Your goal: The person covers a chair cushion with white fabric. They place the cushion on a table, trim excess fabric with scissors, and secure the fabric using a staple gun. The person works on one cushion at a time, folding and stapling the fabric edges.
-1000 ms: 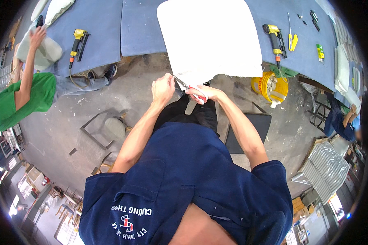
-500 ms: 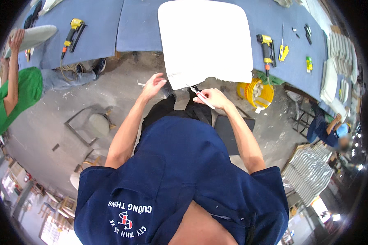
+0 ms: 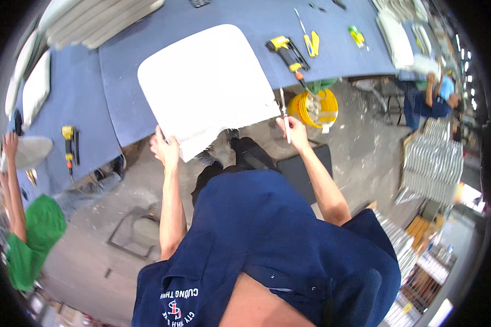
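A white, rounded seat pad (image 3: pixel 213 82) lies on the blue table, its near end hanging past the edge. Loose, frayed white fabric (image 3: pixel 199 143) runs along that near end. My left hand (image 3: pixel 166 150) is closed on the pad's near left corner, thumb toward me. At the near right corner, my right hand (image 3: pixel 294 131) grips a slim tool (image 3: pixel 287 126) with a white-and-red handle. Its thin metal shaft points away from me, beside the pad's right corner; the exact kind of tool is unclear.
A yellow-and-black staple gun (image 3: pixel 289 57) and a yellow-handled screwdriver (image 3: pixel 309 44) lie right of the pad. Below the table edge stands a yellow bucket (image 3: pixel 330 106). Stacked pads (image 3: pixel 101 22) sit far left. A co-worker in a green shirt (image 3: pixel 35 234) works at the left.
My view has turned right. My left hand, previously apart from the pad with fingers loose, now holds its corner. The tool has swung from slanting across the near edge to pointing away.
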Action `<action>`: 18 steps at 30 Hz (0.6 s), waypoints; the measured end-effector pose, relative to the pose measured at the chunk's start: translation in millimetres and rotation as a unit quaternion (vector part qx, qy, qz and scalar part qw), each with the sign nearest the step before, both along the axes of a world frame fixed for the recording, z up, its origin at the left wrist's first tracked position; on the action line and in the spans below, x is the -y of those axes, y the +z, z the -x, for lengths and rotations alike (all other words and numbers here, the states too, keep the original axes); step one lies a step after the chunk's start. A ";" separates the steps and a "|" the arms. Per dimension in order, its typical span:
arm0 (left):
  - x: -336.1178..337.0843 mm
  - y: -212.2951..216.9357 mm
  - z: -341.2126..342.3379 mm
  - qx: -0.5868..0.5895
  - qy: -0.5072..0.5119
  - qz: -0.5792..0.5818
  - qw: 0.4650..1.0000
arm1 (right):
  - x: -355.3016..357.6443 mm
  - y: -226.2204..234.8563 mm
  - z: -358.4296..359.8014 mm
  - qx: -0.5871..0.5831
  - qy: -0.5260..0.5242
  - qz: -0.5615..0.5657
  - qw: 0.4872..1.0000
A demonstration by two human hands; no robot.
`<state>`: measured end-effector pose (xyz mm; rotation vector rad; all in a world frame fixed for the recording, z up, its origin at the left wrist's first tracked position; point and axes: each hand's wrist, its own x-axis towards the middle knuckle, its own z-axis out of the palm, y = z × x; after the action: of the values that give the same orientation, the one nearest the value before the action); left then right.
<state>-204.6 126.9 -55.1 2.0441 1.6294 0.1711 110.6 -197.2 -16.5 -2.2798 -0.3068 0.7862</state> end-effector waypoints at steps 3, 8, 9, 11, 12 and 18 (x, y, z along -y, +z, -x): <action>-4.2 28.2 -50.0 0.127 -0.168 -0.208 0.955 | 27.0 -30.1 3.6 -0.043 -0.110 -0.049 0.992; 104.1 5.8 -192.1 0.165 -0.290 0.335 0.881 | 37.5 -49.8 32.6 -0.099 -0.216 -0.119 0.964; 124.6 -1.3 -216.8 0.142 -0.279 0.434 0.845 | 42.3 -60.0 39.8 -0.109 -0.227 -0.131 0.959; 153.7 -3.7 -269.8 0.030 -0.233 0.475 0.848 | 40.1 -49.0 53.8 -0.154 -0.282 -0.152 0.935; 162.0 -8.7 -291.1 0.002 -0.191 0.487 0.852 | 46.1 -56.1 62.9 -0.162 -0.288 -0.155 0.931; 169.3 -69.7 -316.9 -0.041 -0.205 0.398 0.893 | 69.0 -57.3 93.9 -0.269 -0.246 -0.188 0.912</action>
<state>112.3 -42.4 -124.8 1.6714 1.0016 -0.6391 16.7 -266.2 -73.8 -1.5933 0.3373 0.9429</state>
